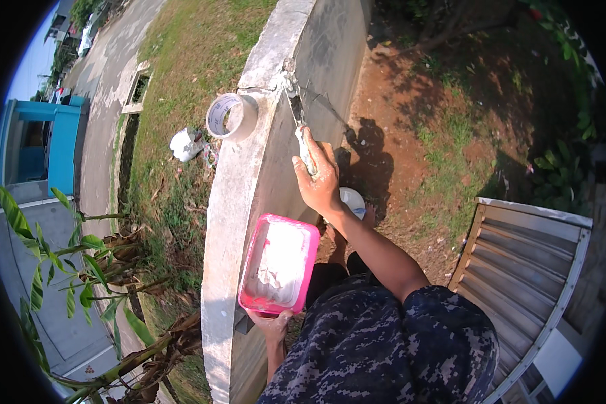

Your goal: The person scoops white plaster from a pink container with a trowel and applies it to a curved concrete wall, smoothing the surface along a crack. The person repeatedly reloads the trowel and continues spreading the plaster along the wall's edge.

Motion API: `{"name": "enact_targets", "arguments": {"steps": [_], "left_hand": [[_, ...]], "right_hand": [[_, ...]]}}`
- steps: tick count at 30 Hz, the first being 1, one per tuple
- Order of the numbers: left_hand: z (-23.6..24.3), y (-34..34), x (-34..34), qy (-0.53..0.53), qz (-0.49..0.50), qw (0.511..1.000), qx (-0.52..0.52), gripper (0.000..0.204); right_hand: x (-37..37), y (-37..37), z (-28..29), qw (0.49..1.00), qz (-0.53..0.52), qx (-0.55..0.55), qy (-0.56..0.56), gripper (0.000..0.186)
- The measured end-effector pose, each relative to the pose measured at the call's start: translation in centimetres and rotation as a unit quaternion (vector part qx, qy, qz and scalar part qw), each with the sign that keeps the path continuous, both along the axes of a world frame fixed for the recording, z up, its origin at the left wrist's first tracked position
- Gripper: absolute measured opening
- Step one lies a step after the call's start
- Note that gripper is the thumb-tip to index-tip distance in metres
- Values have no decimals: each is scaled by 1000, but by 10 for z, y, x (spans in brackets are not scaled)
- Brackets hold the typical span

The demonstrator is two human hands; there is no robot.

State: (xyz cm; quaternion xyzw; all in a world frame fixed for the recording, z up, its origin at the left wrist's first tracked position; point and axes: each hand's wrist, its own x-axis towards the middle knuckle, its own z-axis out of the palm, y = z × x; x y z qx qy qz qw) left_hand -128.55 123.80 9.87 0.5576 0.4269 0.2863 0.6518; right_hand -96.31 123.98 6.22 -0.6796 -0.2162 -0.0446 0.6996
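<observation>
My right hand (320, 176) grips the white handle of a putty knife (296, 111), whose blade reaches up to a cracked spot on the top edge of a concrete wall (232, 202). My left hand (273, 326) holds a pink rectangular tub (279, 264) of white filler from below, beside the wall's top. A roll of tape (231, 116) rests on the wall's top edge, to the left of the crack.
A white bucket (352, 200) stands on the red soil below my right arm. A white bag (186, 143) lies in the grass beyond the wall. Banana plants (81, 269) grow at lower left, and a corrugated metal roof (525, 262) sits at lower right.
</observation>
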Motion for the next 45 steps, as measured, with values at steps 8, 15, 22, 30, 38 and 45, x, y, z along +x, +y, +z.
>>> {"name": "enact_targets", "arguments": {"steps": [8,15,22,30,38,45], "left_hand": [[2,-9,5,15,12,1000,7,126],[4,-17,23,-8,11,1000,0,131],[7,-45,57,-77,25,997,-9,125],[12,-73,80,-77,79,992,-60,126],[0,-85,91,-138,71,987,-32,126],[-5,-97,96,-165,95,981,-23,124]], "right_hand": [[0,-11,-3,993,66,-72,-68,63],[70,-56,-17,971,19,-162,-175,51],[146,-62,-12,924,122,-213,-293,43],[153,-76,63,902,178,-289,-266,37],[175,-71,100,853,271,-356,-270,35],[187,-75,101,858,261,-319,-306,36]]}}
